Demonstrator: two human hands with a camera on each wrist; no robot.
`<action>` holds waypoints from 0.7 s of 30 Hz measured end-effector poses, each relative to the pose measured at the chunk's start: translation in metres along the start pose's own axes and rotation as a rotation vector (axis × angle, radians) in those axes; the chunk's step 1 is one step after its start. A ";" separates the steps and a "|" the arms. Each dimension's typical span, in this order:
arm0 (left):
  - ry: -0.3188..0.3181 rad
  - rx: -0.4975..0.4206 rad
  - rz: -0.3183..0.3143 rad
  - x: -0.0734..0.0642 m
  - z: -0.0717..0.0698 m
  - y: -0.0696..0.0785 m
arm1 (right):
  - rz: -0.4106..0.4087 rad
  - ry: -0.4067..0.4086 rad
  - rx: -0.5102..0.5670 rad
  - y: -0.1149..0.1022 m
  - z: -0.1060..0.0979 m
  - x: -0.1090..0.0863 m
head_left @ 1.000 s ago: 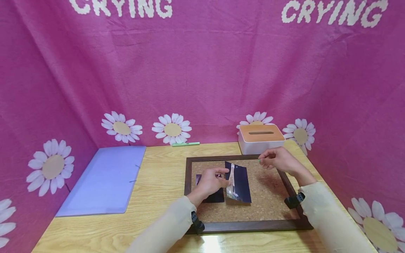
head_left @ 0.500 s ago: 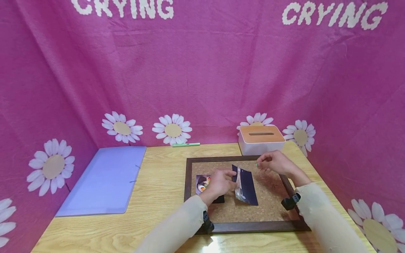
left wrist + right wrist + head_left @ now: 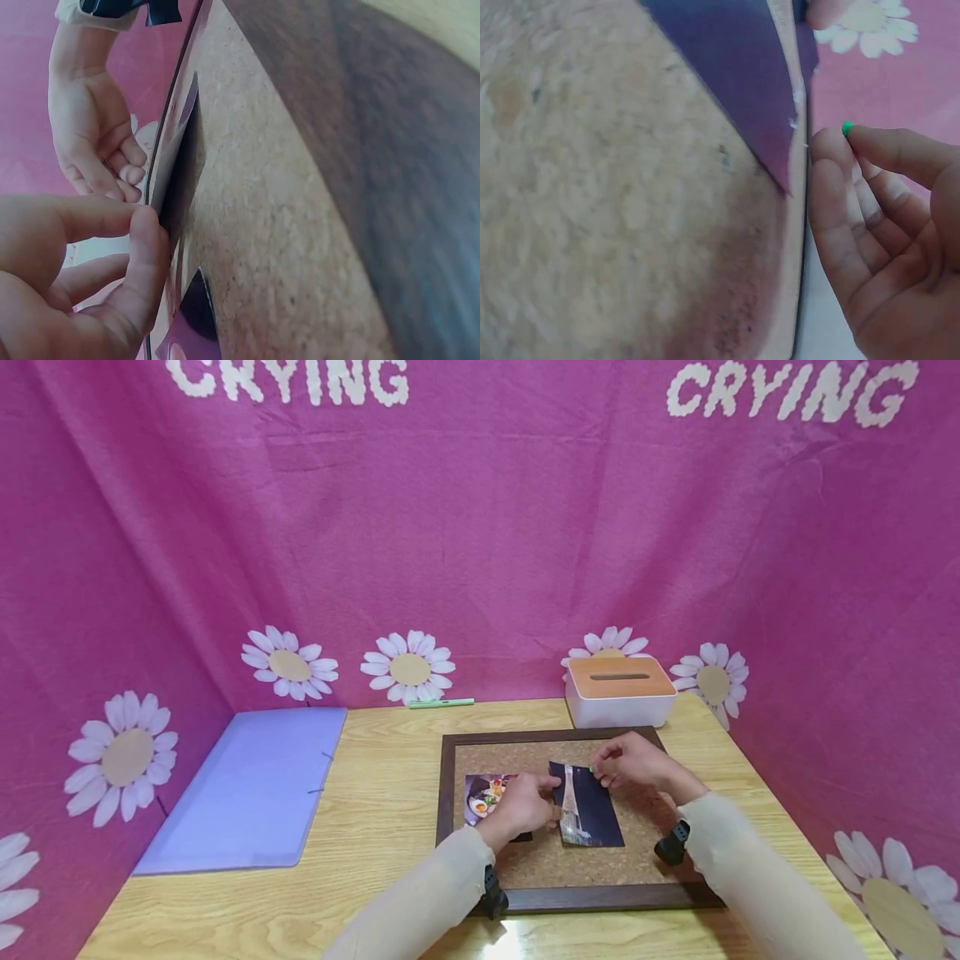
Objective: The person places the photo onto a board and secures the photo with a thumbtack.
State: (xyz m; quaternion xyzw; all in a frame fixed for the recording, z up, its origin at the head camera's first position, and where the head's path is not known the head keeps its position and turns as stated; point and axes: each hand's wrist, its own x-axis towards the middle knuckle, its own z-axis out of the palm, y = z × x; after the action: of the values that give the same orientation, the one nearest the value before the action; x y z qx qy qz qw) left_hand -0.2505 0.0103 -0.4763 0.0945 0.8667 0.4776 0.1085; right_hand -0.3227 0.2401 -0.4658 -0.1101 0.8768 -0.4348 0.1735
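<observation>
In the head view a dark photo of a lit tower (image 3: 600, 814) is held over a framed cork board (image 3: 540, 868). My left hand (image 3: 522, 806) pinches its left edge between thumb and fingers. In the left wrist view, the photo (image 3: 174, 169) tilts up off the cork at a low angle. Between thumb and index finger, my right hand (image 3: 636, 762) pinches a small green push pin (image 3: 847, 129), its shaft hidden by the fingertips. That hand is at the photo's upper right corner. A second photo, of a food bowl (image 3: 480, 797), lies on the left of the board, partly behind my left hand.
Behind the board stands a white tissue box with an orange lid (image 3: 618, 693). A green pen (image 3: 441, 702) lies at the table's back edge. On the left is a blue folder (image 3: 247, 785). Pink flowered cloth walls rise around the table.
My left hand has carried the tower photo right and lowered it toward the cork. My right hand has moved left and down with the green push pin, to the photo's top edge.
</observation>
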 end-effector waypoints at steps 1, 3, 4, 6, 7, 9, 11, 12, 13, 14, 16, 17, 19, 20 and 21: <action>-0.001 0.015 0.006 0.000 0.000 0.000 | 0.001 -0.006 -0.016 0.001 0.002 0.001; 0.001 0.048 0.010 0.000 0.001 0.000 | 0.023 -0.007 -0.039 0.002 0.005 0.005; 0.002 0.064 0.012 0.000 0.001 0.001 | 0.032 -0.008 -0.049 0.002 0.006 0.006; 0.000 0.089 0.011 0.001 0.002 0.002 | 0.043 -0.011 -0.068 0.003 0.008 0.009; 0.003 0.105 0.011 0.001 0.002 0.002 | 0.047 -0.013 -0.078 0.003 0.009 0.010; 0.005 0.135 0.010 0.001 0.002 0.002 | 0.065 -0.012 -0.088 0.003 0.011 0.013; 0.009 0.166 0.019 0.002 0.003 0.003 | 0.066 -0.018 -0.107 0.004 0.012 0.015; 0.014 0.184 0.028 0.002 0.003 0.003 | 0.064 -0.019 -0.121 0.004 0.012 0.015; 0.019 0.199 0.034 0.002 0.004 0.003 | 0.068 -0.017 -0.129 0.004 0.012 0.016; 0.022 0.212 0.039 0.002 0.004 0.002 | 0.066 -0.017 -0.139 0.004 0.013 0.016; 0.029 0.238 0.048 0.002 0.005 0.002 | 0.058 -0.015 -0.162 0.003 0.013 0.016; 0.033 0.250 0.051 0.003 0.005 0.002 | 0.057 -0.011 -0.172 0.002 0.014 0.017; 0.032 0.265 0.044 0.003 0.005 0.002 | 0.068 0.001 -0.184 0.001 0.014 0.017; 0.029 0.267 0.039 0.003 0.005 0.002 | 0.067 0.004 -0.194 0.001 0.015 0.017; 0.029 0.270 0.038 0.003 0.005 0.002 | 0.073 0.009 -0.195 0.001 0.015 0.018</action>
State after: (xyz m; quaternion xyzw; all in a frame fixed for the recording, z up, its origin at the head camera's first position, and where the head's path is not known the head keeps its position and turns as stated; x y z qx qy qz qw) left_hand -0.2521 0.0167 -0.4775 0.1179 0.9227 0.3597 0.0730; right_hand -0.3330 0.2236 -0.4788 -0.0925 0.9191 -0.3413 0.1737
